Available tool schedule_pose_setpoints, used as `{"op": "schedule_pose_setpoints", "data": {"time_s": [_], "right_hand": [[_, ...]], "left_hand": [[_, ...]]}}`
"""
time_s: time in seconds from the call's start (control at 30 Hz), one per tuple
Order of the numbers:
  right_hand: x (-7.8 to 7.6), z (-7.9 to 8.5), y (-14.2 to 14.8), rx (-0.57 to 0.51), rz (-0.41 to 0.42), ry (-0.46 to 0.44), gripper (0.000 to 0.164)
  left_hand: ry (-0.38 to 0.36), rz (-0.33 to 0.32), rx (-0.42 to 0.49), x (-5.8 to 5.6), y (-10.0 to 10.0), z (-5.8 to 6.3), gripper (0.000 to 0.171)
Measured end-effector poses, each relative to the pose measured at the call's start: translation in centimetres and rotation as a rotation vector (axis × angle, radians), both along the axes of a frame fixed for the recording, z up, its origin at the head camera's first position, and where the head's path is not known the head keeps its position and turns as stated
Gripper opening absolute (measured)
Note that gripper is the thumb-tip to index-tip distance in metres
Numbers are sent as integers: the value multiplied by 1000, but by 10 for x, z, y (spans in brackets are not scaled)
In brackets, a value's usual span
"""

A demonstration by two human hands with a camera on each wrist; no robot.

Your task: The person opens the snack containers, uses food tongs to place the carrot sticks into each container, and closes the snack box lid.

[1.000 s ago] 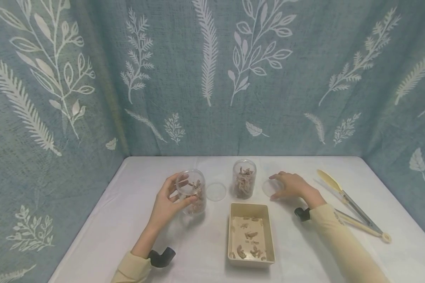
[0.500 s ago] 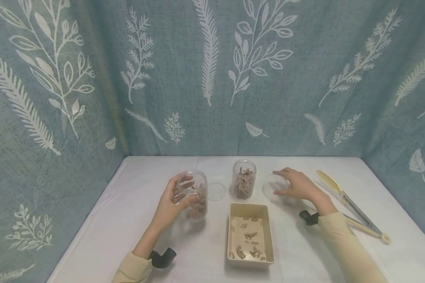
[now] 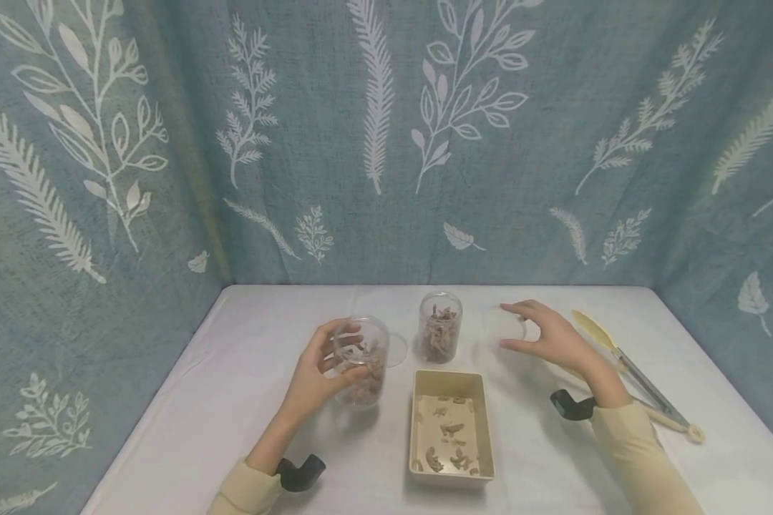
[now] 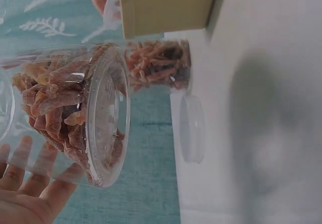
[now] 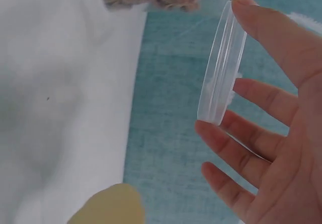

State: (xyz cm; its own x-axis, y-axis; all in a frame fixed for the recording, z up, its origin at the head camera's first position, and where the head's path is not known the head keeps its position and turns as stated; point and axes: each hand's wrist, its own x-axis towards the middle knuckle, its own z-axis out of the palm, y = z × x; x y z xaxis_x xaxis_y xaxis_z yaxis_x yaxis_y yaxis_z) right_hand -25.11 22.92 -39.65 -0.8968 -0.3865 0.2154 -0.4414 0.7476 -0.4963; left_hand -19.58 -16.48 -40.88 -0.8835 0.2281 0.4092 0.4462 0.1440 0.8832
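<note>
My left hand grips a clear jar around its side, without a lid on it. Brown dried strips fill part of the jar, and in the left wrist view its base hangs above the cloth. On the right, my right hand pinches a clear round lid by its rim, thumb on one edge and fingers on the other. Between the hands stands a second open jar of similar brown strips. Another clear lid lies on the table, partly behind the held jar in the head view.
A beige rectangular tub with a few brown pieces at its bottom stands in front of the second jar. Tongs with yellow tips lie at the right, partly behind the right wrist. A patterned blue-green curtain encloses the white table.
My right hand has picked the lid up off the table, raising it slightly to the right. My left hand has brought the jar a little to the right.
</note>
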Motion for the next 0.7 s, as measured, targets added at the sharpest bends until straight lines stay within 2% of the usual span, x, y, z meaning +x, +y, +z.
{"op": "schedule_pose_setpoints", "data": {"time_s": [0.2,0.4,0.47,0.57,0.7], "right_hand": [[9,12,-5,-32,38,49,65],[22,26,-19,-96,119,115,61],[27,31,-25,-115,153,137,60],[34,39,-35,-142,213,162,61],[43,47,-50,-167,277,167,62]], "left_hand": [[-11,-19,-21,2,11,10,68],[-43,-38,-62,13,25,34,68],[-51,-39,-84,15,30,38,68],[-70,-42,-101,13,36,34,70],[-95,-58,-102,8,42,23,73]]}}
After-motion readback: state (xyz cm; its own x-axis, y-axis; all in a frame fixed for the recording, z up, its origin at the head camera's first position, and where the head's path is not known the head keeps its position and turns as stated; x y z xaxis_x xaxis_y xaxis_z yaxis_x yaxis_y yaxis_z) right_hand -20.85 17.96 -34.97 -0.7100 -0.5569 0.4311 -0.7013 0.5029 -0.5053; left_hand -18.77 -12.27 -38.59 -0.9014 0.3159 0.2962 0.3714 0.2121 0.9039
